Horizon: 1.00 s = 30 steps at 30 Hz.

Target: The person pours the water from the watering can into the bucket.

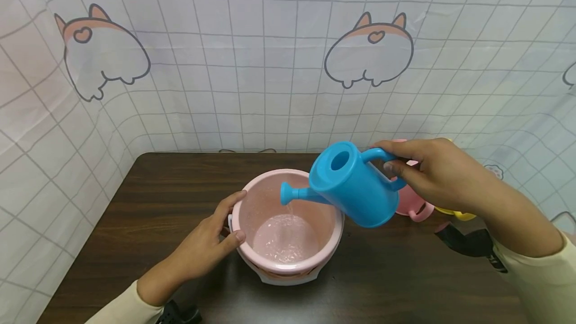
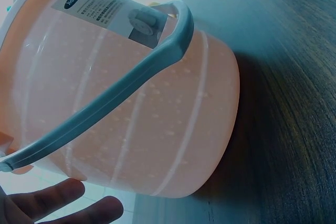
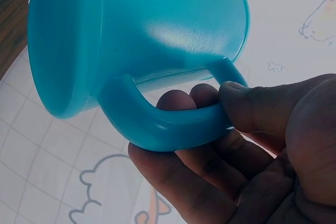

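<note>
My right hand (image 1: 432, 171) grips the handle of a blue watering can (image 1: 355, 184), its fingers curled round the loop, as the right wrist view also shows. The can is tilted left, its spout over a pink bucket (image 1: 335, 229), and a thin stream of water (image 1: 290, 208) falls from it. Rippling water covers the bucket's bottom. At the bucket's left rim rests my left hand (image 1: 202, 241), with thumb and index fingertip against the edge. In the left wrist view two of its fingers (image 2: 100, 211) extend beside the bucket's wall, near the bucket's handle (image 2: 121, 95).
A pink cup-like item (image 1: 409, 201) with a handle stands behind my right hand, partly hidden. Something yellow (image 1: 463, 215) shows beside it. The bucket stands on a dark wooden table (image 1: 148, 204), and a white gridded curtain (image 1: 279, 89) hangs behind.
</note>
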Each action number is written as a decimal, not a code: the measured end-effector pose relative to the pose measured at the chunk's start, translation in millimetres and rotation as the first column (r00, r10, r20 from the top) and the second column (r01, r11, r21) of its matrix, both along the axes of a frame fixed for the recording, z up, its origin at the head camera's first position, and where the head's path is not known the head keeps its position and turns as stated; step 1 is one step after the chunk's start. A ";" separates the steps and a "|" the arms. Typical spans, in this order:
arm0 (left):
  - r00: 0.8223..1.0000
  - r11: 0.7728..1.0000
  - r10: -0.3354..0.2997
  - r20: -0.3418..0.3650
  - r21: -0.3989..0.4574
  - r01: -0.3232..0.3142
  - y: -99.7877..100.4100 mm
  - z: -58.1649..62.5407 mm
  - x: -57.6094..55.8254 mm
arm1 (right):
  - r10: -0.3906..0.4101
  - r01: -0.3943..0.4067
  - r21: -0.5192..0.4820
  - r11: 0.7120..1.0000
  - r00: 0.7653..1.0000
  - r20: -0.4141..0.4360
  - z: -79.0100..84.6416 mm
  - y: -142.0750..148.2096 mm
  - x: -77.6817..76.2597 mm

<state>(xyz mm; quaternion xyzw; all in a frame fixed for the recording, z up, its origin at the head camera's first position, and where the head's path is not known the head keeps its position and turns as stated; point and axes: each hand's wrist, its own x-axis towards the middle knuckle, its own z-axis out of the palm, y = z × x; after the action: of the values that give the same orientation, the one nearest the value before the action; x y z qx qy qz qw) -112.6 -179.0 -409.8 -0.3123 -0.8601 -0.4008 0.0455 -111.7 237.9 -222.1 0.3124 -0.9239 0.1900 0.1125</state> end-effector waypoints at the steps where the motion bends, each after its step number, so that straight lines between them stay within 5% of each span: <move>1: 1.000 1.000 0.000 0.002 0.000 0.000 0.0 0.0 0.0 | -0.004 0.004 -0.002 1.000 1.000 0.006 0.1 -0.2 0.3; 30: 1.000 1.000 -0.007 -0.015 0.013 0.007 0.0 -0.6 -0.4 | -0.014 0.013 0.029 0.999 1.000 0.005 1.4 -0.9 -0.1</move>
<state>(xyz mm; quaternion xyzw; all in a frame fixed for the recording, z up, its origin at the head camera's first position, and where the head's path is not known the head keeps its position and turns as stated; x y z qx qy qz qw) -112.9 -179.0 -410.3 -0.3180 -0.8559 -0.4043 0.0529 -111.8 236.9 -220.8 0.3072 -0.9290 0.1766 0.1067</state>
